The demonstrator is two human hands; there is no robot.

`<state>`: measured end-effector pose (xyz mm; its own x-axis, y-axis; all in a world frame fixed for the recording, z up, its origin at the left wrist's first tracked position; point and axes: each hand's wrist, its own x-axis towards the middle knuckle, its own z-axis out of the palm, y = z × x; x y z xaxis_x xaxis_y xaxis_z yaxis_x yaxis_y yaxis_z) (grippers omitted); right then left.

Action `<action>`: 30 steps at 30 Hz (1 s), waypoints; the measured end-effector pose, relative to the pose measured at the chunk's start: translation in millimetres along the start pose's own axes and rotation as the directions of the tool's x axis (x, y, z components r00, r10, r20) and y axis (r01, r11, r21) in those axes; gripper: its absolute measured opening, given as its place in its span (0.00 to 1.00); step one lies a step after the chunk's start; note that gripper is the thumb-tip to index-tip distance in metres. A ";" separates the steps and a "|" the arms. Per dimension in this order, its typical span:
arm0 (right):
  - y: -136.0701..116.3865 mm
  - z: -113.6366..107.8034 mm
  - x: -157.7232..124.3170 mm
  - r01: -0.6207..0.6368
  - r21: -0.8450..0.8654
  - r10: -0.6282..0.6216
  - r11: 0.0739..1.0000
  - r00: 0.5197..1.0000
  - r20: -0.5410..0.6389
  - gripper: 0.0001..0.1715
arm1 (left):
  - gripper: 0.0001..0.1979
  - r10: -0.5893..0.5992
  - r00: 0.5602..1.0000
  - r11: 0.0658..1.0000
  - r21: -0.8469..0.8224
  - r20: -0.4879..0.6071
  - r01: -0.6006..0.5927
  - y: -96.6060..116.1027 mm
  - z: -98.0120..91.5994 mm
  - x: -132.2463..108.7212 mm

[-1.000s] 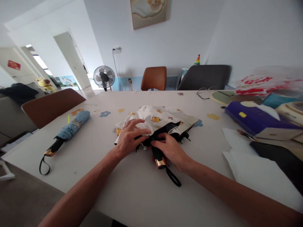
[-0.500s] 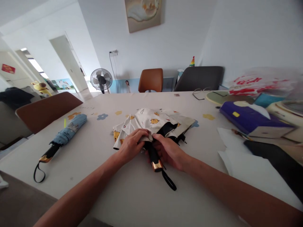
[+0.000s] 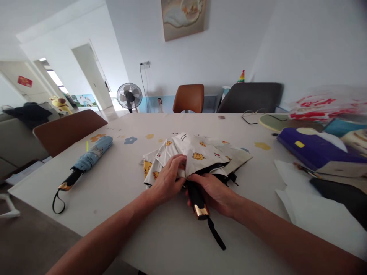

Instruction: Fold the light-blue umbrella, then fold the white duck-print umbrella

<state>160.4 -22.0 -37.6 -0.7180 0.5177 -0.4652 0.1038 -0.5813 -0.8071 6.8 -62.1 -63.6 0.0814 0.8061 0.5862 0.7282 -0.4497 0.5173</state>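
A home, seemingly its dining area: a long white table (image 3: 160, 233) with printed flowers (image 3: 130, 140), a brown chair (image 3: 70, 128) at left, another brown chair (image 3: 188, 98) and a dark chair (image 3: 252, 97) on the far side. Beyond are a standing fan (image 3: 129, 95), a wall picture (image 3: 183, 30) and, far left, a yellow plush toy (image 3: 59, 102).

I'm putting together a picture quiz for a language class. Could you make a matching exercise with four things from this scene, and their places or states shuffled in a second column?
1. White umbrella
2. Blue umbrella
3. Purple box
4. Fan

A. Beyond the far edge of the table
B. Canopy loosely gathered, touched by the left hand and right hand
C. On the table's right side
D. Folded, on the table's left side

Pairs: 1-B; 2-D; 3-C; 4-A.
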 end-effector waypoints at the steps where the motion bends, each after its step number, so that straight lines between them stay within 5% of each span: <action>1: -0.6 1.2 -1.4 0.001 -0.008 -0.001 1.000 1.000 -0.021 0.08 | 0.31 -0.020 1.000 1.000 -0.012 0.003 0.020 0.8 -5.2 2.0; 5: -4.5 5.9 -6.5 0.002 -0.040 -0.008 0.999 0.990 -0.143 0.13 | 0.26 -0.222 0.975 0.955 -0.201 0.012 0.219 -4.0 -41.2 11.3; 8: -7.7 6.5 -7.5 -0.019 -0.030 0.015 0.999 0.992 -0.127 0.16 | 0.21 -0.463 0.886 0.828 -0.347 0.019 0.441 -12.9 -65.1 15.6; 10: -9.7 5.0 -7.1 -0.006 0.037 0.009 0.999 0.998 -0.067 0.17 | 0.19 -0.518 0.850 0.744 -0.439 0.097 0.504 -18.3 -72.1 17.0; 13: -12.4 1.9 -6.6 0.025 0.198 -0.026 0.980 1.000 0.002 0.17 | 0.19 -0.565 0.824 0.698 -0.513 0.032 0.499 -24.3 -70.2 18.6; 15: -13.1 0.6 -6.5 0.035 0.279 -0.047 0.960 0.998 0.039 0.16 | 0.19 -0.644 0.764 0.673 -0.511 -0.048 0.535 -26.8 -63.7 19.5; 20: -9.5 1.0 -6.0 0.037 0.313 -0.070 0.949 0.993 0.097 0.16 | 0.20 -0.742 0.658 0.448 -0.636 0.127 0.628 -28.5 -44.3 21.1; 22: -7.8 1.7 -5.6 0.036 0.309 -0.069 0.950 0.993 0.095 0.15 | 0.19 -0.771 0.626 0.404 -0.668 0.118 0.624 -27.9 -40.6 22.3; 25: -6.4 2.2 -4.9 0.032 0.301 -0.062 0.953 0.994 0.093 0.15 | 0.16 -0.786 0.618 0.460 -0.676 -0.009 0.576 -26.4 -40.6 24.5; 30: -4.2 2.3 -2.9 0.024 0.262 -0.049 0.965 0.995 0.090 0.17 | 0.12 -0.682 0.675 0.640 -0.677 -0.282 0.363 -27.0 -47.4 26.3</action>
<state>160.5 -22.5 -32.0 -0.7814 0.4866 -0.3906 -0.0970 -0.7131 -0.6943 -43.0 -47.0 -32.6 -0.6336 0.7421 0.2186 0.0343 -0.2554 0.9662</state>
